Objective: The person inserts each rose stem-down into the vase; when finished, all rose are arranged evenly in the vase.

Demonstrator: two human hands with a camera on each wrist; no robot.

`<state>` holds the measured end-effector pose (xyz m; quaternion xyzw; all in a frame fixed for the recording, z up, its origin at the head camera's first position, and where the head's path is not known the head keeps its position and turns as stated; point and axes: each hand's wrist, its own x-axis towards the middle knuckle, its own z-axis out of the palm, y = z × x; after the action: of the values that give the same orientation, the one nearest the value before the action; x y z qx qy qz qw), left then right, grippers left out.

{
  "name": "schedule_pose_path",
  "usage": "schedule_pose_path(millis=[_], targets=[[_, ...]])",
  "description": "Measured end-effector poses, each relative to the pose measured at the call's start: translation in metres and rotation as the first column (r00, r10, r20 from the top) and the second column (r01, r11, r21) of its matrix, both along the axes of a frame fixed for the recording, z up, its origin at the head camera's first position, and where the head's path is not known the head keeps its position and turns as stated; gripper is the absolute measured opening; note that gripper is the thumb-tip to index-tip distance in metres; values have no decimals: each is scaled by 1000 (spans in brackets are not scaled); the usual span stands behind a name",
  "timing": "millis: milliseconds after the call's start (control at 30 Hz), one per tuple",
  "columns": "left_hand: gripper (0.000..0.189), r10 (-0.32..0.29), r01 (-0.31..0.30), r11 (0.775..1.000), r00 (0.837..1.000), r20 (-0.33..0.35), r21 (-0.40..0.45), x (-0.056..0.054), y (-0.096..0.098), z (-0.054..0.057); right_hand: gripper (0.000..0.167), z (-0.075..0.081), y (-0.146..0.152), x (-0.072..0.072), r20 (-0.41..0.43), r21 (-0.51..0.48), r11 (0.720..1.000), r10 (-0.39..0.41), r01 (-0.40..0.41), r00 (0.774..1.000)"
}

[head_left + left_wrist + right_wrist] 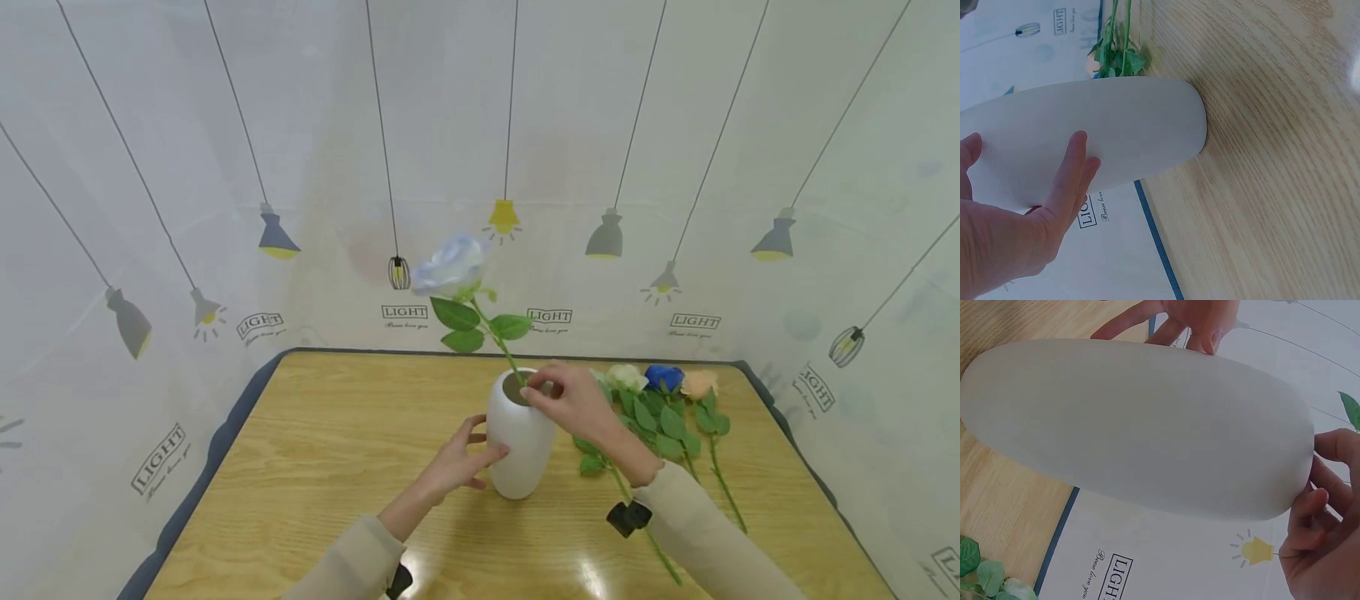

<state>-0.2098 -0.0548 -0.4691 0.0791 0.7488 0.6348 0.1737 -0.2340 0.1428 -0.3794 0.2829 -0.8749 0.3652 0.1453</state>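
Observation:
A pale blue-white artificial rose (452, 265), blurred, leans up and left out of a white vase (519, 450). Its green stem enters the vase mouth. At the rim my right hand (577, 402) has thumb and fingers bent at the stem, which they appear to pinch; the contact is partly hidden. In the right wrist view, the right hand's fingers (1329, 440) touch the vase's top edge. My left hand (452, 465) rests against the vase's left side with spread, fairly straight fingers. The vase stands upright on the wooden table (360, 417).
Right of the vase lie several artificial roses: a cream rose (626, 377), a blue rose (664, 377) and a peach rose (699, 384), their leafy stems pointing toward me. Beyond the table's dark back edge hangs a pale cloth (322, 275) printed with lamps.

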Motion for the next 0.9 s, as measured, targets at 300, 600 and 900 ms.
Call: schedule_pose_path(millis=[300,600,900], targets=[[82,-12,12,1000,1000,1,4,0,0,0,6,-5,10,1,8,-26,1000,-3,3,1000],[80,-18,18,1000,1000,1,7,2,0,3,8,-6,26,2,29,-106,990,-87,90,996],[80,-38,38,999,998,-53,1,4,-1,5,16,-26,58,0,149,-72,976,-195,207,969]])
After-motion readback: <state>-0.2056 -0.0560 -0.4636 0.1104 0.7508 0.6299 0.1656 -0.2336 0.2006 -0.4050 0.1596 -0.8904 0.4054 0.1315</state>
